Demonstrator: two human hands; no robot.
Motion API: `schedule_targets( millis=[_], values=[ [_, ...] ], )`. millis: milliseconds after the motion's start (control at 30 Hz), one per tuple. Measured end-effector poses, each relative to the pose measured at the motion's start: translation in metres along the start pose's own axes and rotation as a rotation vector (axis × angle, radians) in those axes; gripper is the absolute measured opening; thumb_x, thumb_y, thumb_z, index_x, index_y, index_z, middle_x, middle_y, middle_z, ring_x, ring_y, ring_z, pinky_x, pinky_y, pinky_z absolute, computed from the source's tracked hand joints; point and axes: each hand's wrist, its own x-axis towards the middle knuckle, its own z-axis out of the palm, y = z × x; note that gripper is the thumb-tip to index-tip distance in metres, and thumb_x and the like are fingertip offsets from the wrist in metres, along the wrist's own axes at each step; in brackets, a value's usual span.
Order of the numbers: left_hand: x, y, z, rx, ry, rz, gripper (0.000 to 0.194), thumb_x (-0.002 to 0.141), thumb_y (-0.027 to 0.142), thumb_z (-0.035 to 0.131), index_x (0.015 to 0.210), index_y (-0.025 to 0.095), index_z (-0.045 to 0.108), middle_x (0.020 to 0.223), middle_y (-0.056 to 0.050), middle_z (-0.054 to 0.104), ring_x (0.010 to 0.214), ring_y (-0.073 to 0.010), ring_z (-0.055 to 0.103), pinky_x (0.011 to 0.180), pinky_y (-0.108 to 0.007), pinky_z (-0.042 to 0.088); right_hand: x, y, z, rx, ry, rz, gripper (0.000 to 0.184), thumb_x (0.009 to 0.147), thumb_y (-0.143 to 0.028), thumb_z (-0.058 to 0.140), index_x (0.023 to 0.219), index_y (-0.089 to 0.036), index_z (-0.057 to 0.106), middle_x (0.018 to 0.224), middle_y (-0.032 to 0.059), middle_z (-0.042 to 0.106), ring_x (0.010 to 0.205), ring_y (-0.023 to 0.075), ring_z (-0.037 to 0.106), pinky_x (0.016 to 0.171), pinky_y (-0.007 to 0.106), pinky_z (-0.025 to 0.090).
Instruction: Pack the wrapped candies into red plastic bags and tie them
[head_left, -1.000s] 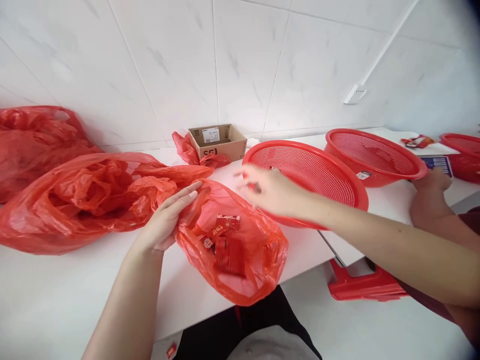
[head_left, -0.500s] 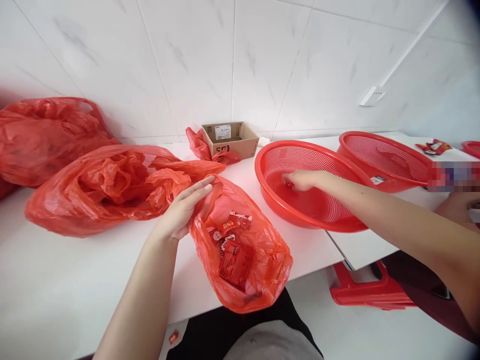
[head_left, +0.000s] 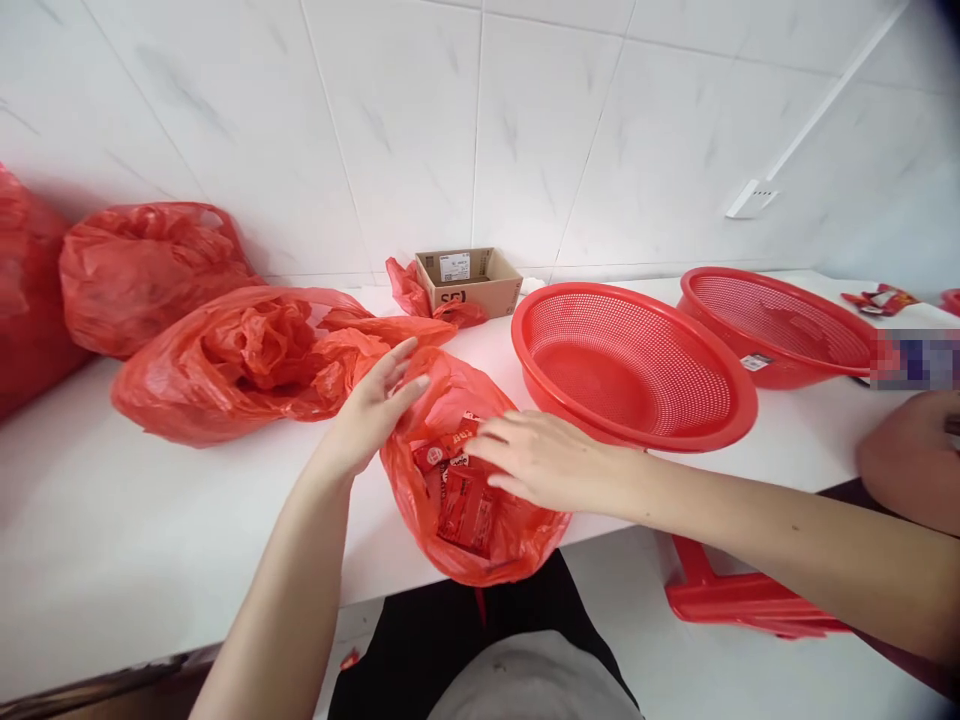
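A red plastic bag [head_left: 525,535] lies with its mouth open at the table's front edge, and small red printed packets [head_left: 466,510] show inside it. My left hand [head_left: 373,410] is beside the bag's left rim, thumb and fingers apart; whether it touches the film I cannot tell. Over the bag's mouth, just above the packets, my right hand [head_left: 544,460] reaches in from the right with its fingers spread and nothing seen in them. Just beyond my right forearm stands a round red perforated basket [head_left: 600,385].
Crumpled red bags [head_left: 217,375] lie to the left. A small cardboard box [head_left: 480,292] stands near the wall. Behind the nearer basket is a second red basket [head_left: 795,325]. Another person's arm [head_left: 911,455] is at the right edge, above a red stool [head_left: 750,600].
My right hand has left the basket, where it held a small red item, and is now over the bag with nothing seen in it. My left hand's fingers have come off the bag's rim and opened.
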Motion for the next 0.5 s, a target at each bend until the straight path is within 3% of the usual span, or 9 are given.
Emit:
schedule_targets(
  millis=[67, 133, 200, 267, 300, 367, 433, 500],
  values=[
    [-0.021, -0.002, -0.005, 0.229, 0.072, 0.022, 0.079, 0.079, 0.047, 0.068, 0.150, 0.030, 0.035, 0.149, -0.010, 0.046, 0.121, -0.0276, 0.056, 0.096, -0.038, 0.048, -0.018, 0.000, 0.000, -0.027, -0.127, -0.040, 0.033, 0.091, -0.037, 0.061, 0.118, -0.020, 0.065, 0.105, 0.0118, 0.069, 0.098, 0.0289, 0.063, 0.094, 0.047, 0.044],
    [-0.042, -0.007, -0.009, 0.439, 0.143, -0.023, 0.070, 0.078, 0.049, 0.067, 0.142, 0.028, 0.046, 0.138, -0.009, 0.057, 0.109, -0.0270, 0.061, 0.088, -0.036, 0.050, -0.037, 0.001, -0.006, -0.027, -0.267, 0.009, 0.036, 0.084, -0.047, 0.068, 0.107, -0.019, 0.070, 0.088, 0.0105, 0.071, 0.089, 0.0283, 0.065, 0.093, 0.049, 0.042],
    [-0.057, -0.012, -0.014, 0.559, 0.163, -0.120, 0.049, 0.079, 0.051, 0.064, 0.118, 0.022, 0.065, 0.106, -0.007, 0.071, 0.085, -0.0237, 0.064, 0.072, -0.032, 0.050, -0.052, 0.005, -0.016, 0.003, -0.384, 0.062, 0.027, 0.083, -0.044, 0.070, 0.089, -0.018, 0.072, 0.073, 0.0074, 0.069, 0.074, 0.0240, 0.065, 0.088, 0.047, 0.043],
    [-0.065, -0.011, -0.020, 0.576, 0.165, -0.202, 0.035, 0.080, 0.051, 0.061, 0.088, 0.018, 0.069, 0.072, -0.002, 0.067, 0.064, -0.0180, 0.057, 0.058, -0.027, 0.044, -0.060, 0.012, -0.032, 0.100, -0.380, 0.047, 0.019, 0.087, -0.032, 0.066, 0.074, -0.018, 0.070, 0.067, 0.0037, 0.067, 0.066, 0.0187, 0.062, 0.083, 0.041, 0.044],
    [-0.067, -0.007, -0.023, 0.568, 0.188, -0.211, 0.033, 0.079, 0.050, 0.062, 0.078, 0.017, 0.068, 0.063, 0.000, 0.062, 0.058, -0.0153, 0.052, 0.053, -0.025, 0.041, -0.061, 0.018, -0.042, 0.171, -0.298, 0.032, 0.019, 0.089, -0.026, 0.062, 0.073, -0.019, 0.070, 0.069, 0.0025, 0.068, 0.066, 0.0173, 0.061, 0.081, 0.038, 0.045],
    [-0.068, 0.010, -0.031, 0.560, 0.319, -0.183, 0.031, 0.077, 0.048, 0.064, 0.072, 0.017, 0.066, 0.057, 0.003, 0.055, 0.052, -0.0115, 0.045, 0.048, -0.022, 0.035, -0.062, 0.030, -0.063, 0.312, 0.025, 0.062, 0.015, 0.090, -0.024, 0.057, 0.085, -0.022, 0.071, 0.081, 0.0013, 0.070, 0.075, 0.0174, 0.063, 0.077, 0.034, 0.046],
    [-0.067, 0.034, -0.039, 0.534, 0.469, -0.115, 0.028, 0.076, 0.046, 0.066, 0.079, 0.019, 0.069, 0.060, 0.004, 0.057, 0.052, -0.0105, 0.045, 0.046, -0.020, 0.034, -0.060, 0.041, -0.084, 0.393, 0.390, 0.165, 0.014, 0.090, -0.029, 0.057, 0.095, -0.025, 0.070, 0.091, 0.0012, 0.070, 0.082, 0.0187, 0.063, 0.073, 0.032, 0.046],
    [-0.065, 0.061, -0.045, 0.447, 0.493, -0.001, 0.028, 0.079, 0.044, 0.065, 0.093, 0.021, 0.071, 0.071, 0.002, 0.065, 0.060, -0.0121, 0.054, 0.053, -0.021, 0.043, -0.057, 0.048, -0.101, 0.397, 0.538, 0.253, 0.015, 0.088, -0.031, 0.058, 0.095, -0.024, 0.069, 0.088, 0.0012, 0.070, 0.079, 0.0188, 0.062, 0.071, 0.032, 0.046]
  ],
)
